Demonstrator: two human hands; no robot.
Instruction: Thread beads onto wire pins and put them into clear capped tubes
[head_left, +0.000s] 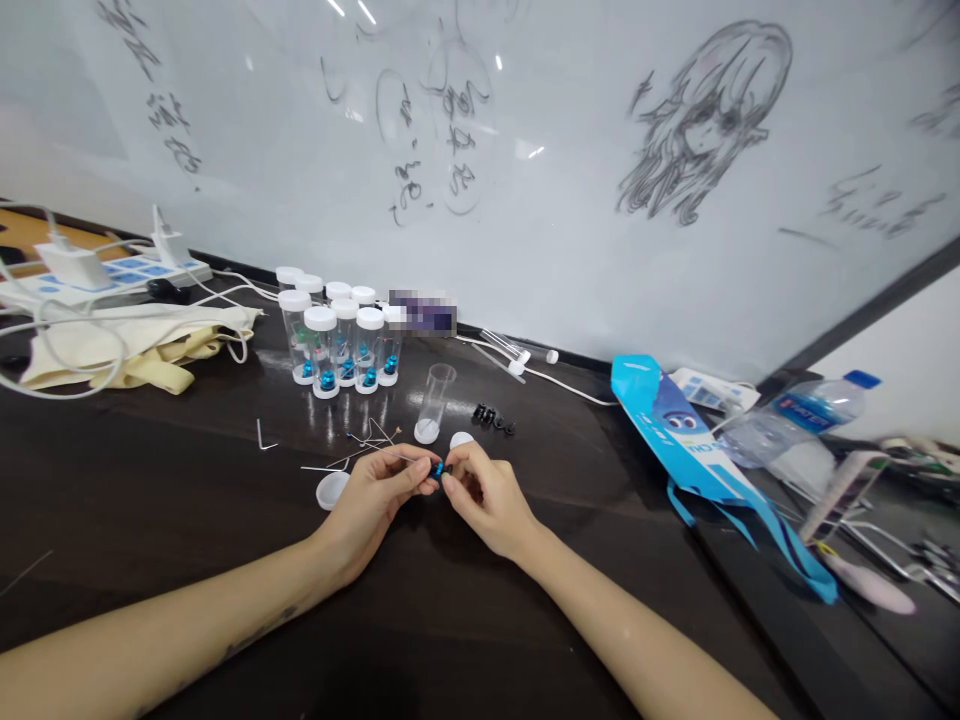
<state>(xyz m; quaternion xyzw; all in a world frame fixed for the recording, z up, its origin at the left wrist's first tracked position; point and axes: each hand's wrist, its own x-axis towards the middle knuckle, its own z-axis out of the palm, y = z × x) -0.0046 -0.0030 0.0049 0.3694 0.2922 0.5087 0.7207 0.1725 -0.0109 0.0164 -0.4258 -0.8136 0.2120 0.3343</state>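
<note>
Both hands meet over the near middle of the dark glossy table (450, 620). The left hand (375, 495) pinches a small blue metallic piece (438, 468) between thumb and forefinger, and the right hand (487, 500) closes its fingertips on the piece's other end, the remaining fingers curled loosely. The piece is held just above the tabletop, too small to make out in detail.

The step in hand looks like fine fitting work on this piece. Just beyond it stands an uncapped clear plastic vial (433, 403), with a loose white round cap (332, 490) to the near left and a few thin metal wires (360, 450) between. Farther left is a cluster of white-capped clear vials (341, 345) holding similar blue parts; tiny black parts (493, 418) lie to the right.

Any further handling calls for a steady two-handed pinch — the piece is tiny and could easily slip.
</note>
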